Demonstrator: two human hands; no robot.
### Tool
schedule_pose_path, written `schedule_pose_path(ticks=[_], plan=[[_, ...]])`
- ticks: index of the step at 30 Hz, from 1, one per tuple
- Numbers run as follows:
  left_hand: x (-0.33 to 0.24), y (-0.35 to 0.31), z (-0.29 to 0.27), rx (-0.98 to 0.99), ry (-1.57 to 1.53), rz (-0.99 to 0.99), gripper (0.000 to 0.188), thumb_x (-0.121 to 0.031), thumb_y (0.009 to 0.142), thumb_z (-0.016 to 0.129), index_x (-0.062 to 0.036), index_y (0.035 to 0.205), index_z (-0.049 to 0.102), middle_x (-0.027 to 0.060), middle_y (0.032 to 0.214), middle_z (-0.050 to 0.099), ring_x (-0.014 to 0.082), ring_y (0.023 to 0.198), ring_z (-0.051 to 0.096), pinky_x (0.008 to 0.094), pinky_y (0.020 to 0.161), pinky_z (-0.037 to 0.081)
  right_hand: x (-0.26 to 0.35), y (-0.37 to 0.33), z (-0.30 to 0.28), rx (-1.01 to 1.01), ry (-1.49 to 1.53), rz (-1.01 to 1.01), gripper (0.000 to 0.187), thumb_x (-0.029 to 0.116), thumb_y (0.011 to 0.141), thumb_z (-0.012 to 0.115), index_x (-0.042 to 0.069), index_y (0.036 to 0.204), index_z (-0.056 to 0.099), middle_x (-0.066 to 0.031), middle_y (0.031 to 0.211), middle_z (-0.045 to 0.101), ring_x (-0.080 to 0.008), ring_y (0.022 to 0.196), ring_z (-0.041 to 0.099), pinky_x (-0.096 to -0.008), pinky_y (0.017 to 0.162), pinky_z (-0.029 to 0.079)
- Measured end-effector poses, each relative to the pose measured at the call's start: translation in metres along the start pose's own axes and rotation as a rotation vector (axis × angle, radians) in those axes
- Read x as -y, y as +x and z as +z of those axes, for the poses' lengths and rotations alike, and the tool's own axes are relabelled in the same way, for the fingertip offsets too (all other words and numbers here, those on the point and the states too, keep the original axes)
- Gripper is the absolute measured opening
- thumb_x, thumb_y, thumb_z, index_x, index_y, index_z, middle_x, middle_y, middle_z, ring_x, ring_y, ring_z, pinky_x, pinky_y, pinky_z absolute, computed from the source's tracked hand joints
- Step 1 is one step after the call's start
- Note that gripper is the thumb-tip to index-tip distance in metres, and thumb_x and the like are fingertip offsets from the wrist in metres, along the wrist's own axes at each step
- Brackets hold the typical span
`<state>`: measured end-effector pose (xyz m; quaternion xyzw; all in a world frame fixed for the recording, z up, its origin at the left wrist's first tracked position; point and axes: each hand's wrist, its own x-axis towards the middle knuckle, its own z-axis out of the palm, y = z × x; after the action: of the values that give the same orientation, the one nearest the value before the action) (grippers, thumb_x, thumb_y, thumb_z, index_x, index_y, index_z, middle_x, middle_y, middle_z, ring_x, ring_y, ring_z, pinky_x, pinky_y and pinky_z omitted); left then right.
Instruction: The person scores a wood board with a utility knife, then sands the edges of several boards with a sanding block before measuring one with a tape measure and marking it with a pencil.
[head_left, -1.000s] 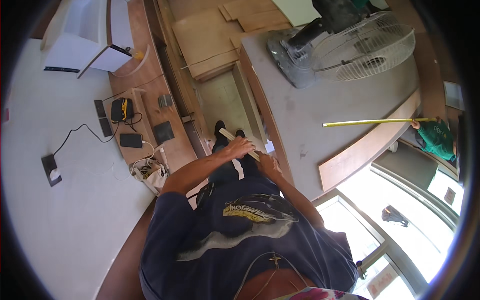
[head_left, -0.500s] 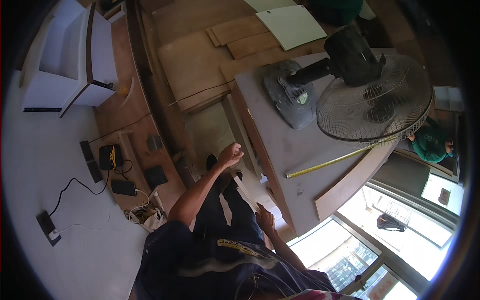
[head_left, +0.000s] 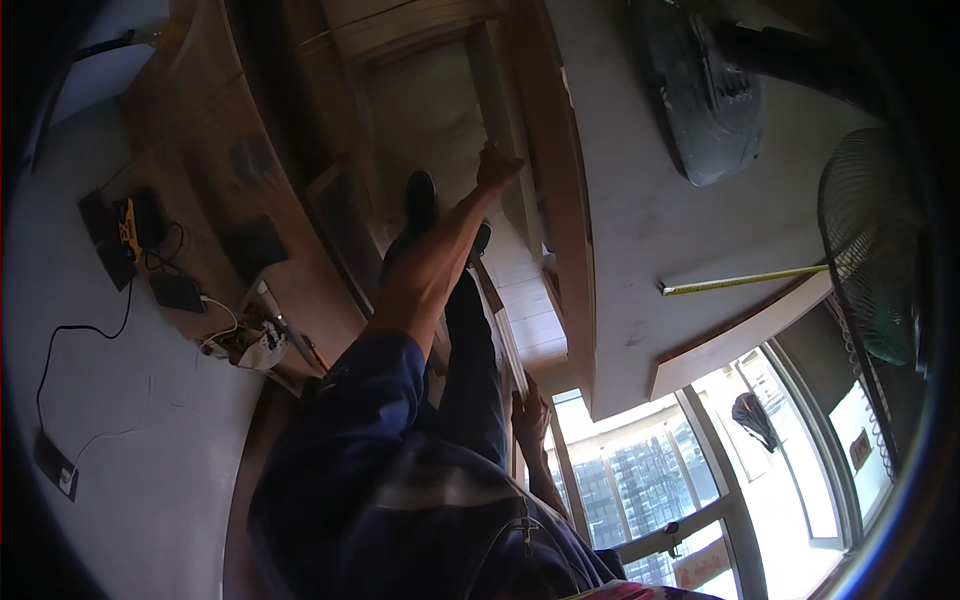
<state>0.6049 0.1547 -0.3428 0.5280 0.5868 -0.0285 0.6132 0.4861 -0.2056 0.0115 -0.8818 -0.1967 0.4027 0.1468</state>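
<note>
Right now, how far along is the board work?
Done: yellow tape measure lies pulled out on the grey slab. In hand: left hand reaches the far part of the long wooden board, right hand rests near its close end. Left: probably fixing; no fasteners show.

Sunlit window (head_left: pixel 640 480) — pale floor (head_left: pixel 150 420), fan (head_left: pixel 870 250)

Signs, two. One red and pale rectangular sign (head_left: pixel 700 572), seen through the lower window pane, near right, bottom edge. One pale upright rectangular panel (head_left: pixel 860 448) with small dark marks, seen through the far-right window pane; whether sign or screen cannot be told. Packages and lit screens: none discernible.
</note>
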Motion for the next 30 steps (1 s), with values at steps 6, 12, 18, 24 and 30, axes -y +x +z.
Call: schedule_pose_path(ticks=[6,12,18,24,30], plan=[[-0.002,0.046,0.067,-0.196,0.111,0.031,0.112,-0.057,0.074,0.081,0.0155,0.145,0.034,0.0337,0.139,0.052,0.0419,0.129,0.056,0.0503,0.106,0.047,-0.002,-0.004,0.0,0.09,-0.031,0.233,0.043,0.01,0.096,0.065,0.005,0.138,0.057,-0.0262,0.115,0.07,-0.0443,0.094,0.071,-0.0459,0.073,0.058],[-0.006,0.062,0.1,-0.344,0.066,-0.085,0.101,-0.044,0.067,0.088,0.0021,0.142,0.039,0.027,0.136,0.05,0.0434,0.122,0.058,0.0496,0.099,0.052,-0.007,0.005,0.006,0.104,-0.023,0.417,0.042,0.016,0.099,0.062,0.003,0.138,0.056,-0.0279,0.117,0.069,-0.0467,0.104,0.069,-0.0463,0.083,0.058],[0.026,0.066,0.082,-0.441,0.07,-0.135,0.08,-0.044,0.071,0.084,0.0013,0.128,0.053,0.0211,0.117,0.065,0.0424,0.108,0.067,0.051,0.091,0.056,-0.012,0.007,0.007,0.101,-0.05,0.384,0.042,0.017,0.099,0.061,0.002,0.138,0.056,-0.0273,0.12,0.068,-0.0466,0.105,0.069,-0.0464,0.084,0.058],[0.104,0.096,0.032,-0.502,0.27,-0.068,0.044,-0.032,0.077,0.076,-0.0007,0.107,0.065,0.0219,0.098,0.07,0.0425,0.093,0.071,0.0529,0.081,0.057,-0.013,0.006,0.009,0.089,-0.022,0.244,0.046,0.008,0.095,0.063,0.003,0.14,0.055,-0.0255,0.125,0.067,-0.0449,0.108,0.068,-0.0469,0.089,0.058],[0.113,0.083,0.008,-0.588,0.236,-0.029,0.037,-0.028,0.077,0.076,0.0009,0.099,0.065,0.0223,0.091,0.07,0.0453,0.09,0.07,0.0533,0.079,0.056,-0.021,-0.012,-0.019,0.162,-0.049,0.13,0.055,-0.005,0.087,0.059,0.005,0.141,0.055,-0.0254,0.128,0.066,-0.0445,0.113,0.067,-0.048,0.092,0.057]])
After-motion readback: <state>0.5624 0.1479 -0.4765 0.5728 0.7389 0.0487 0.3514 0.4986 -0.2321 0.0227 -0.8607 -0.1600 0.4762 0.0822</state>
